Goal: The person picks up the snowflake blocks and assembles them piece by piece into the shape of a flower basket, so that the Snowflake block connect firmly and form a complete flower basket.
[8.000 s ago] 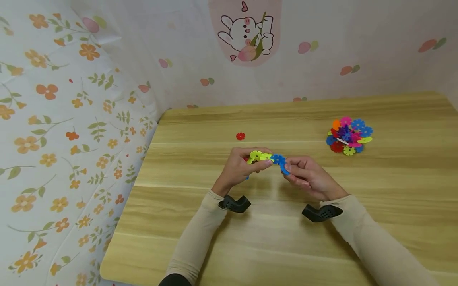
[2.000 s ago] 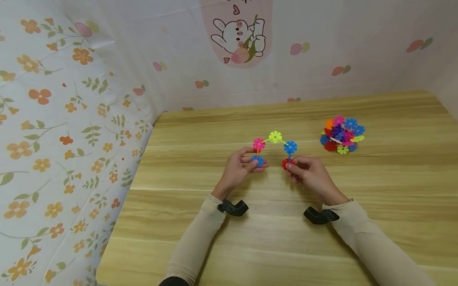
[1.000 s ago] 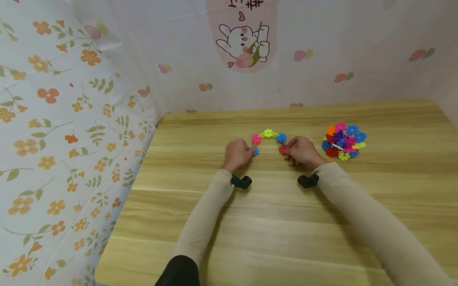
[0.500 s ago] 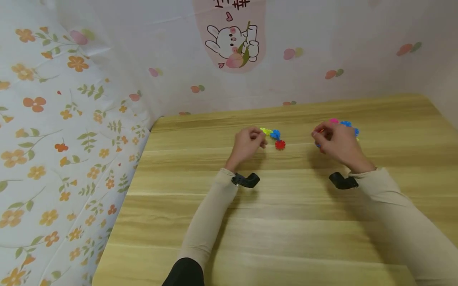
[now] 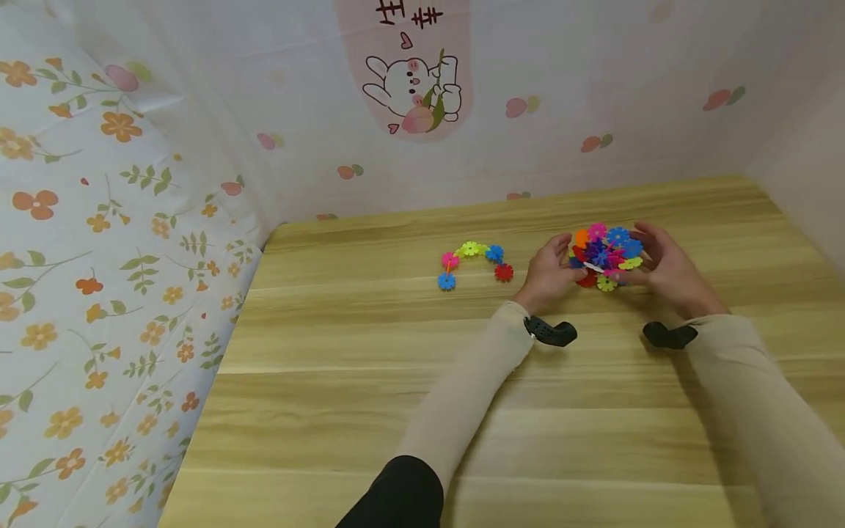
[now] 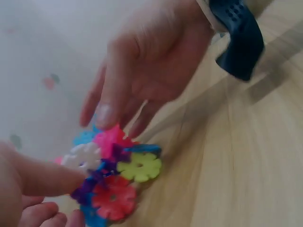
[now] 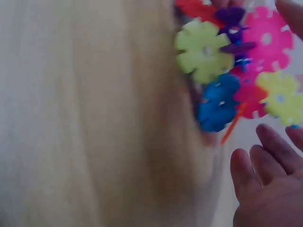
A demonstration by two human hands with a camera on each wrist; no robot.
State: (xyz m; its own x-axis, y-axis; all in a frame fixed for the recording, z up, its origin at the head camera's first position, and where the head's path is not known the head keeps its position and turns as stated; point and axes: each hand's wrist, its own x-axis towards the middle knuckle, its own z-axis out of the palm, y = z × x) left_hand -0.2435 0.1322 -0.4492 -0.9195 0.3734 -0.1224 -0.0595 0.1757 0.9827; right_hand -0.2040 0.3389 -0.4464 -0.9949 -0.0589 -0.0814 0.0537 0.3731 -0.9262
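Note:
A ball-like cluster of snowflake discs point(image 5: 599, 254) in many colours sits on the right part of the table between both hands. On its left is the left hand point(image 5: 549, 277), thumb and fingers spread along that side; in the left wrist view its thumb point(image 6: 45, 174) overlaps the cluster's edge. Across from it, the right hand point(image 5: 676, 275) reaches round the right side. Gaps show between the right hand's fingertips point(image 7: 270, 165) and the discs in the right wrist view. Whether either hand presses on the cluster, I cannot tell.
An arch-shaped chain of snowflake discs point(image 5: 471, 248) in blue, pink, yellow and red lies left of the hands. The wooden table point(image 5: 343, 352) ends at a printed cloth point(image 5: 297, 95) behind and at the left.
First the hands join the chain and hold it by its ends. They lay it on the table and let go; then both move right to the disc cluster, one on each side.

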